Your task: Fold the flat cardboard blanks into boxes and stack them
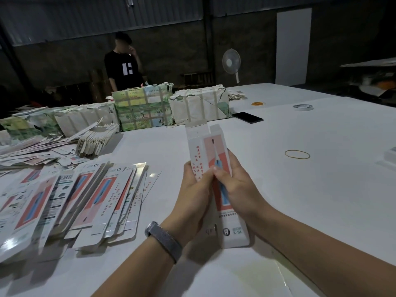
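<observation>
A long, narrow white and red cardboard box blank (211, 151) is held upright over the white table (300, 189), partly opened into a tube, its top flaps sticking up. My left hand (192, 194) grips its left side, thumb on the front face. My right hand (237, 185) grips its right side, thumb also on the front. A fanned pile of flat blanks (85, 196) lies on the table to the left of my hands.
Wrapped bundles (143, 108) and loose card stacks (96, 142) crowd the far left of the table. A phone (247, 117), a tape roll (303, 107) and rubber bands (297, 154) lie to the right. A person (124, 63) stands beyond the table near a fan (231, 62).
</observation>
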Demonstrator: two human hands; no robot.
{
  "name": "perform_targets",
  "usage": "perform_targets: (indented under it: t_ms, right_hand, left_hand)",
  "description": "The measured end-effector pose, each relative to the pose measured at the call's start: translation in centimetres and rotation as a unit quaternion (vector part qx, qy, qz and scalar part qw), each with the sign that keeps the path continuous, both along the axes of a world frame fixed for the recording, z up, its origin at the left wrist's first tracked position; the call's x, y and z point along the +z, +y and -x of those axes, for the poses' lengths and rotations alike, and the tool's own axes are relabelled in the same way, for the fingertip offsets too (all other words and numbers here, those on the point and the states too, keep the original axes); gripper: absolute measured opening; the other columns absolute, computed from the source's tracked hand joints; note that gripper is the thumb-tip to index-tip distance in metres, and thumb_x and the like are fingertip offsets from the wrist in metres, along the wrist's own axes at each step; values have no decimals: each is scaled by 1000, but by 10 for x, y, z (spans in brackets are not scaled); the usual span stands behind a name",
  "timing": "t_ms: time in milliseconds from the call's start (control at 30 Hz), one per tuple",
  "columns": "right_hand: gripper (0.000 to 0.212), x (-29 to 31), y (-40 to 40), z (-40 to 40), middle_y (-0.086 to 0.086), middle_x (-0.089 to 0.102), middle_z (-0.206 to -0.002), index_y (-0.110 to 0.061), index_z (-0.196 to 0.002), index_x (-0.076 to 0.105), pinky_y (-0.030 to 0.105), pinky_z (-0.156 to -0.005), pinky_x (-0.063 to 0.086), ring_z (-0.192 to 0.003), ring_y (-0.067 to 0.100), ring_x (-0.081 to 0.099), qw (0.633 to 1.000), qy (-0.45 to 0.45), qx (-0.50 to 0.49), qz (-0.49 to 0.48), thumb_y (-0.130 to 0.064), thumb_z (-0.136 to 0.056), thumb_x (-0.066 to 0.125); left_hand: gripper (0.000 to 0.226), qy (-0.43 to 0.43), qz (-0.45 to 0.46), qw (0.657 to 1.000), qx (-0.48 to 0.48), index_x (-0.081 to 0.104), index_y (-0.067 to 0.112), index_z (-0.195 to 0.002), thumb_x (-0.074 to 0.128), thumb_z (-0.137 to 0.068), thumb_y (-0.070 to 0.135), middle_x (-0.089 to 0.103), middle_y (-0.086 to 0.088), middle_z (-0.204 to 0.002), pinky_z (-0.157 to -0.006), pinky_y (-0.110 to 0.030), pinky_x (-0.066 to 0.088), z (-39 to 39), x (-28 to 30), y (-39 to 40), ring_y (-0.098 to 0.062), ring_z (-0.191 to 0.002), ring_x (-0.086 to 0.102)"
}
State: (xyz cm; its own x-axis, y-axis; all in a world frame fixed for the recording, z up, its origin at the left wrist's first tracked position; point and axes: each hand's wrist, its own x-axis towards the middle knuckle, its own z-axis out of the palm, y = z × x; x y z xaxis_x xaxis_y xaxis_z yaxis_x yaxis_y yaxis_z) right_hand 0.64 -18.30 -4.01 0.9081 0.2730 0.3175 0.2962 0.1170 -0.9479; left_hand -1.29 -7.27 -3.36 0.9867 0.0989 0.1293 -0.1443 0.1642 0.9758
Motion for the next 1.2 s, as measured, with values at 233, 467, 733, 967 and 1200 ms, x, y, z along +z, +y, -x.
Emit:
perform_targets:
  t_ms: [233, 467, 733, 967, 1200]
  right_hand:
    - [68, -4, 3, 3, -18, 54, -138, -43, -153, 23, 33, -105, 50, -123, 3, 58, 999, 4, 40, -21, -54, -89, 43]
    - [54, -3, 2, 1, -28, 59, -127, -47, -149, 28, 22, -91, 55, -113, 0, 63, 999, 2, 43, -32, -48, -97, 41]
    - [31, 5, -11, -8, -17, 76, -96, -51, -123, 48, 24, -66, 59, -86, 17, 75, 1000, 11, -9, -28, -27, -104, 48]
    - [27, 4, -9, -7, -7, 74, -95, -54, -119, 46, 27, -66, 61, -82, 18, 76, 999, -25, -35, -1, -37, -99, 49]
    - [31, 1, -7, -7, -11, 73, -90, -49, -127, 42, 24, -65, 59, -81, 17, 75, 999, -12, -32, 0, -33, -102, 48]
  left_hand:
    - [17, -14, 2, 1000, 9, 53, 32, -117, 57, -101, 35, 75, 13, -96, -68, -21, 59, 0, -10, -11, -9, -91, 74]
    - [21, -19, -5, 1000, -10, 56, 34, -121, 49, -103, 42, 75, 8, -105, -74, -24, 59, -4, -6, -5, -13, -98, 74]
    - [35, -31, -54, 997, -45, 49, 39, -126, 46, -96, 57, 75, -5, -98, -73, -31, 61, -6, -7, 5, -24, -90, 76]
    - [48, -89, -132, 987, -25, 49, 38, -122, 38, -85, 67, 75, 3, -97, -68, -21, 58, -5, -6, 10, -13, -87, 76]
    - [20, -73, -115, 991, -21, 51, 35, -116, 38, -104, 45, 74, 8, -81, -61, -17, 56, -5, -6, 11, -12, -76, 75]
